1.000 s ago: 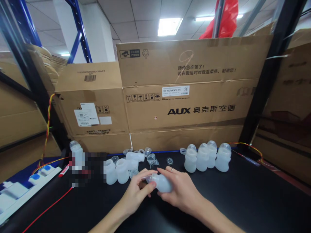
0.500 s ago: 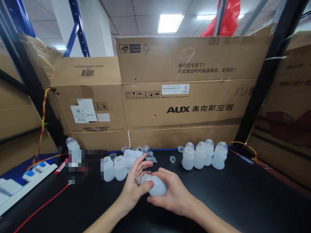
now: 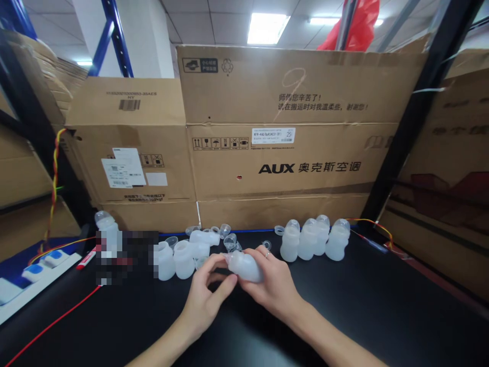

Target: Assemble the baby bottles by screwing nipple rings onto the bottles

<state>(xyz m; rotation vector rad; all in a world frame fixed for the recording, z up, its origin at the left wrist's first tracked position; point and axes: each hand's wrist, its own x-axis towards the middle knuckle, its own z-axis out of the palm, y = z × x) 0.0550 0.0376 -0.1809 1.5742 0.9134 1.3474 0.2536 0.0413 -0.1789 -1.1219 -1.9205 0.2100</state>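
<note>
My right hand (image 3: 273, 280) is wrapped round the body of a small translucent white baby bottle (image 3: 247, 267), which lies tilted with its clear nipple end toward the left. At that end my left hand (image 3: 208, 293) has its index finger against the nipple and its thumb just below the collar, the fingers curled about it. Part of the bottle's body is hidden by my right fingers. Left of the hands stand two open bottle bodies (image 3: 184, 260) without tops. Behind them, more white bottle bodies (image 3: 204, 237) lie on their sides among clear caps (image 3: 229, 241).
Several capped bottles (image 3: 308, 239) stand at the right rear, near a loose ring (image 3: 279, 230). Another capped bottle (image 3: 107, 229) stands at the left rear. A power strip (image 3: 42, 278), red marker (image 3: 86, 259) and red wire (image 3: 57, 326) lie left. Cardboard (image 3: 282, 193) walls the black table's back.
Both hands and the bottle have moved slightly up and away from me. My left fingers, spread out before, have curled in round the nipple end. The view has shifted a little.
</note>
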